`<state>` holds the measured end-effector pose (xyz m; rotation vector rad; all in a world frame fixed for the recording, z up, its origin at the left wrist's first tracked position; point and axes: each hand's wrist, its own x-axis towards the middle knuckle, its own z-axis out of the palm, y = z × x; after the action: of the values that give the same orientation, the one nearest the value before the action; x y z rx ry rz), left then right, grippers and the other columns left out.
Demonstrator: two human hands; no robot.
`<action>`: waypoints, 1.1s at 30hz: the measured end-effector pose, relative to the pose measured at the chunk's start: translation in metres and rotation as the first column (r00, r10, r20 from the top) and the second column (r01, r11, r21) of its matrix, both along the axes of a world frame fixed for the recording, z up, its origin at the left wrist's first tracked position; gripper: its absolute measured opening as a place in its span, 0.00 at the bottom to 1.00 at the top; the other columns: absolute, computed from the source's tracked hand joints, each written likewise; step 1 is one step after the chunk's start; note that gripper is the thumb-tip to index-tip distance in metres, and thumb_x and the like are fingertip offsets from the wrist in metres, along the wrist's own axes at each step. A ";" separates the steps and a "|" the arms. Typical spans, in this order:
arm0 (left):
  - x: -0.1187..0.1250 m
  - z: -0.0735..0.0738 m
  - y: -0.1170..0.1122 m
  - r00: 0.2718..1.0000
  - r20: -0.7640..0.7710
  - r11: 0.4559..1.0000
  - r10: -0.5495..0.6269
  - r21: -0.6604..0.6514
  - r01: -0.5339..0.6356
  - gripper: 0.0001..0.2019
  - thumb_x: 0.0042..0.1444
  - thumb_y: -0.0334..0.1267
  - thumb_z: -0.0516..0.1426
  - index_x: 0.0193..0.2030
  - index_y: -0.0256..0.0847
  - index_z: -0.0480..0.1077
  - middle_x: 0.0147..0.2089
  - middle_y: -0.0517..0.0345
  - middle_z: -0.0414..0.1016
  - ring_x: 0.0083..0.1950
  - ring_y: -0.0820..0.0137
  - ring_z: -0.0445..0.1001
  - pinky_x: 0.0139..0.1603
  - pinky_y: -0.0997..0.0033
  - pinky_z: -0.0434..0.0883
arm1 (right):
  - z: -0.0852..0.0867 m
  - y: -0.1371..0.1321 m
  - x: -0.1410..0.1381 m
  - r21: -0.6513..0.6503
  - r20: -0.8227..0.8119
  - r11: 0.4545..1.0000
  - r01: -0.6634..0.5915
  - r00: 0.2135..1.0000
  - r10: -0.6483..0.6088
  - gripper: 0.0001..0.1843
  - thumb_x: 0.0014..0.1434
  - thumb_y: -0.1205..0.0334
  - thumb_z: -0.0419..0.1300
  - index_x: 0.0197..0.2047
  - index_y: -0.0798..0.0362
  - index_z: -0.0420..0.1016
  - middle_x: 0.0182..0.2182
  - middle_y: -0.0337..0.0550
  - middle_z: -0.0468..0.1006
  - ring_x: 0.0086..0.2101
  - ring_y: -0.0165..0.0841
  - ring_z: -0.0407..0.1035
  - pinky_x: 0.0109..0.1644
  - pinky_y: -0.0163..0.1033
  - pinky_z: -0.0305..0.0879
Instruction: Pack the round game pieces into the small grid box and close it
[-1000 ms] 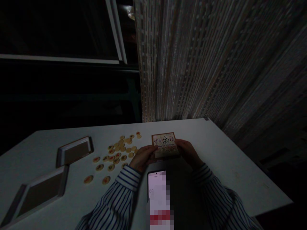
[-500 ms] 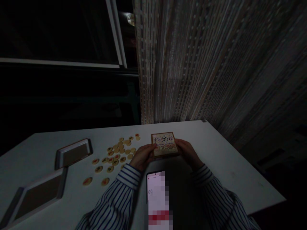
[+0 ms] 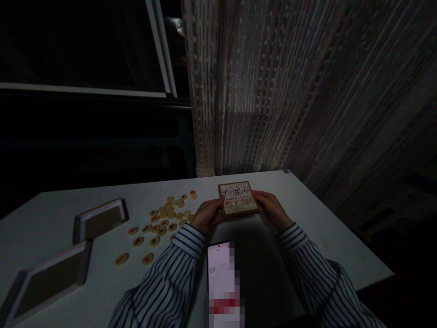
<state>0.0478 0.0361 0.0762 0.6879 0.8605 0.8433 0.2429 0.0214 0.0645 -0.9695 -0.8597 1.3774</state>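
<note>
Between my two hands is a flat Chinese chess box (image 3: 238, 200) with printed lettering on its face, raised a little over the table and tilted toward me. My left hand (image 3: 209, 216) grips its left edge, thumb on the front. My right hand (image 3: 273, 209) holds the right edge, fingers partly behind the box. To the left lie several round wooden chess pieces (image 3: 162, 230) in a loose spread, some showing red or black characters and some blank. The nearest ones are partly hidden by my left sleeve.
A lit phone (image 3: 221, 269), partly pixelated, lies in front of me between my forearms. Two open tray-like box halves (image 3: 102, 221) (image 3: 51, 282) rest at the left of the white table (image 3: 327, 246). A string curtain (image 3: 259, 91) hangs behind the far edge.
The box has shifted slightly right and up in view, and its tilt has changed a little. Both hands keep hold of it. The camera view has moved slightly.
</note>
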 end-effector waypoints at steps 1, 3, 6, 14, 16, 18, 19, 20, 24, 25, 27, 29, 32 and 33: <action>0.004 0.002 0.001 1.000 0.001 1.000 0.000 -0.003 0.000 0.12 0.54 0.36 0.54 0.40 0.29 0.71 0.37 0.42 0.77 0.37 0.64 0.76 0.38 0.68 0.74 | 0.001 0.001 0.004 -0.003 0.005 1.000 -0.001 1.000 0.001 0.11 0.42 0.61 0.64 0.32 0.57 0.76 0.32 0.46 0.80 0.35 0.37 0.73 0.43 0.42 0.69; 0.012 0.005 0.003 1.000 0.018 1.000 -0.004 -0.011 0.004 0.11 0.55 0.34 0.53 0.40 0.28 0.71 0.37 0.42 0.77 0.37 0.64 0.77 0.39 0.67 0.74 | 0.003 0.004 0.012 -0.004 0.013 1.000 -0.005 1.000 0.005 0.11 0.43 0.62 0.64 0.32 0.56 0.76 0.32 0.46 0.80 0.35 0.37 0.73 0.43 0.42 0.69; 0.026 0.011 0.006 0.998 0.061 1.000 -0.008 -0.026 0.010 0.11 0.56 0.32 0.52 0.39 0.26 0.71 0.36 0.41 0.77 0.38 0.64 0.76 0.40 0.67 0.74 | 0.006 0.008 0.027 -0.006 0.011 1.000 -0.020 1.000 0.020 0.10 0.44 0.63 0.64 0.32 0.57 0.76 0.32 0.46 0.80 0.34 0.36 0.73 0.43 0.41 0.69; 0.068 0.014 0.012 0.997 0.069 0.999 0.034 -0.037 -0.032 0.06 0.53 0.27 0.54 0.36 0.26 0.70 0.34 0.41 0.77 0.37 0.63 0.76 0.40 0.65 0.74 | 0.008 0.014 0.070 -0.034 0.044 0.999 0.001 0.999 0.001 0.10 0.45 0.64 0.63 0.32 0.58 0.76 0.32 0.46 0.80 0.32 0.34 0.74 0.42 0.38 0.69; 0.077 0.010 0.015 0.996 0.049 0.997 0.075 -0.025 -0.073 0.06 0.51 0.26 0.55 0.37 0.28 0.68 0.33 0.44 0.77 0.35 0.63 0.77 0.38 0.64 0.75 | 0.007 0.014 0.079 -0.031 0.047 0.999 0.009 0.999 -0.007 0.09 0.45 0.64 0.63 0.32 0.58 0.76 0.32 0.46 0.80 0.32 0.34 0.74 0.42 0.38 0.69; 0.087 0.006 0.019 0.991 0.019 0.991 0.135 -0.010 -0.135 0.10 0.49 0.26 0.58 0.39 0.30 0.65 0.31 0.48 0.77 0.32 0.64 0.77 0.34 0.64 0.75 | 0.007 0.016 0.087 -0.034 0.067 0.999 0.035 0.997 -0.033 0.09 0.46 0.65 0.63 0.32 0.58 0.75 0.32 0.47 0.79 0.32 0.34 0.74 0.41 0.38 0.70; 0.091 0.004 0.021 0.986 0.002 0.986 0.165 -0.001 -0.165 0.12 0.47 0.27 0.60 0.40 0.32 0.64 0.30 0.50 0.76 0.30 0.65 0.77 0.32 0.65 0.75 | 0.007 0.017 0.091 -0.038 0.083 0.998 0.057 0.995 -0.054 0.09 0.46 0.65 0.62 0.32 0.59 0.75 0.32 0.47 0.79 0.32 0.34 0.74 0.40 0.37 0.70; 0.095 0.002 0.023 0.982 -0.013 0.982 0.189 0.007 -0.188 0.14 0.46 0.28 0.61 0.40 0.33 0.63 0.29 0.52 0.76 0.29 0.65 0.77 0.30 0.66 0.75 | 0.006 0.018 0.094 -0.042 0.099 0.996 0.083 0.992 -0.078 0.08 0.46 0.65 0.62 0.32 0.59 0.75 0.31 0.47 0.79 0.31 0.34 0.74 0.39 0.37 0.70; 0.112 -0.005 0.031 0.974 -0.055 0.975 0.221 0.037 -0.219 0.15 0.43 0.30 0.63 0.36 0.36 0.61 0.25 0.57 0.74 0.26 0.66 0.76 0.25 0.70 0.74 | 0.002 0.025 0.109 -0.053 0.136 0.987 0.154 0.980 -0.146 0.06 0.46 0.68 0.61 0.31 0.59 0.74 0.29 0.46 0.79 0.29 0.32 0.74 0.36 0.34 0.71; 0.116 -0.006 0.033 0.973 -0.060 0.974 0.223 0.043 -0.220 0.15 0.44 0.30 0.63 0.35 0.36 0.61 0.24 0.57 0.74 0.25 0.67 0.76 0.24 0.70 0.73 | 0.001 0.027 0.113 -0.055 0.143 0.985 0.164 0.978 -0.155 0.06 0.46 0.69 0.61 0.31 0.59 0.74 0.28 0.46 0.79 0.29 0.32 0.74 0.36 0.34 0.71; 0.123 -0.010 0.037 0.972 -0.066 0.974 0.225 0.050 -0.222 0.13 0.44 0.30 0.62 0.33 0.36 0.60 0.23 0.57 0.73 0.25 0.67 0.76 0.24 0.71 0.73 | -0.003 0.032 0.120 -0.063 0.159 0.981 0.182 0.973 -0.170 0.05 0.47 0.69 0.60 0.30 0.59 0.74 0.28 0.46 0.79 0.29 0.32 0.74 0.36 0.34 0.71; 0.129 -0.015 0.040 0.972 -0.071 0.974 0.225 0.054 -0.221 0.12 0.45 0.30 0.61 0.32 0.36 0.60 0.23 0.56 0.73 0.25 0.67 0.75 0.24 0.71 0.73 | -0.008 0.036 0.126 -0.072 0.177 0.977 0.198 0.967 -0.183 0.04 0.47 0.70 0.60 0.30 0.59 0.74 0.27 0.46 0.79 0.28 0.31 0.74 0.35 0.34 0.71; 0.138 -0.025 0.046 0.971 -0.080 0.974 0.225 0.057 -0.221 0.10 0.46 0.29 0.61 0.31 0.35 0.61 0.22 0.57 0.73 0.24 0.68 0.75 0.25 0.71 0.73 | -0.015 0.041 0.133 -0.089 0.205 0.972 0.217 0.959 -0.195 0.04 0.47 0.70 0.60 0.29 0.59 0.74 0.26 0.45 0.79 0.27 0.31 0.73 0.33 0.33 0.71; 0.141 -0.028 0.049 0.971 -0.084 0.973 0.226 0.057 -0.221 0.10 0.45 0.29 0.61 0.30 0.35 0.61 0.21 0.57 0.72 0.24 0.68 0.75 0.25 0.71 0.73 | -0.017 0.042 0.135 -0.094 0.214 0.971 0.221 0.957 -0.197 0.03 0.47 0.71 0.59 0.29 0.59 0.73 0.25 0.45 0.79 0.26 0.30 0.73 0.33 0.33 0.71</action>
<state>0.1888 0.0847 0.0478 0.6823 1.0150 1.0437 0.3782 0.0637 0.0470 -1.2723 -0.8071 1.1703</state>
